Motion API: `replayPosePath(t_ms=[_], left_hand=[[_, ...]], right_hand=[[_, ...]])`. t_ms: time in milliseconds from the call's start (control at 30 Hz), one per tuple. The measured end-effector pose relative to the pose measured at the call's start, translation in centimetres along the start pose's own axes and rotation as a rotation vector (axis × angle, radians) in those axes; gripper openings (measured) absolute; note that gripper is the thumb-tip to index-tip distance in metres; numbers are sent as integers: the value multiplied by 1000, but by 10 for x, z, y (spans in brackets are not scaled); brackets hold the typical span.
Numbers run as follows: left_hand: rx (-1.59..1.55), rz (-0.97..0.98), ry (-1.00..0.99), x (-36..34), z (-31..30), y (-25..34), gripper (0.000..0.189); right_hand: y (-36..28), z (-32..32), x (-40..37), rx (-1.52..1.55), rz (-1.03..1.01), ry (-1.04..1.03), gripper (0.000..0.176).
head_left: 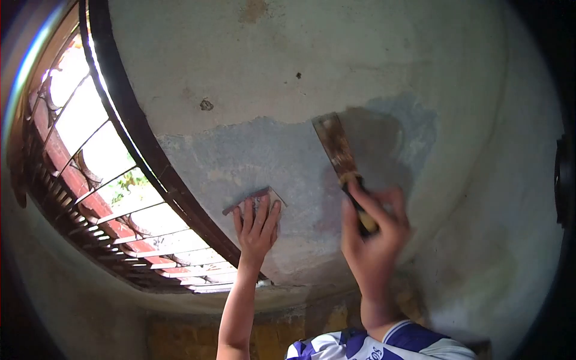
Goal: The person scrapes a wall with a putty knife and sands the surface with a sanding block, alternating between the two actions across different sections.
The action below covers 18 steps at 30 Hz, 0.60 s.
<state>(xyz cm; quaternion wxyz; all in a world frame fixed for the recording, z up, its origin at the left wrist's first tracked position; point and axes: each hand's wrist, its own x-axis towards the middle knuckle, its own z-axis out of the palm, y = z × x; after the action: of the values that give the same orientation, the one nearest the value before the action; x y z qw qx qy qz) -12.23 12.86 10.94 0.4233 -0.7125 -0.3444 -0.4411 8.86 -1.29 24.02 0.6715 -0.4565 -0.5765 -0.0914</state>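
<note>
My right hand [378,228] grips a putty knife [336,144] by its dark and yellowish handle. Its rusty blade points up and left, overlapping the grey patch [258,150] of bare wall in this view. Lower on that patch, my left hand [257,227] presses a folded piece of sandpaper [277,197] against the surface, fingers spread across it. Only the sandpaper's edges show around the fingers.
A barred window [114,180] with a dark frame [150,138] curves along the left, close to my left forearm. Small dark holes [206,104] mark the pale upper wall [348,54]. Yellowish-brown wall tiles [240,339] run along the bottom, and a dark object [563,180] is at the right edge.
</note>
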Motion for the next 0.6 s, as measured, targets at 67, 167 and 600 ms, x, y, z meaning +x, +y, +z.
replayPosePath(t_ms=[67, 167, 600], left_hand=[[-73, 4, -58, -2, -13, 1, 40], [-213, 10, -152, 12, -45, -11, 37], [-614, -126, -118, -76, -123, -14, 16]], right_hand=[[-5, 15, 2, 4, 22, 65, 31], [-6, 7, -21, -39, 45, 9, 33], [31, -23, -21, -42, 99, 159, 22]])
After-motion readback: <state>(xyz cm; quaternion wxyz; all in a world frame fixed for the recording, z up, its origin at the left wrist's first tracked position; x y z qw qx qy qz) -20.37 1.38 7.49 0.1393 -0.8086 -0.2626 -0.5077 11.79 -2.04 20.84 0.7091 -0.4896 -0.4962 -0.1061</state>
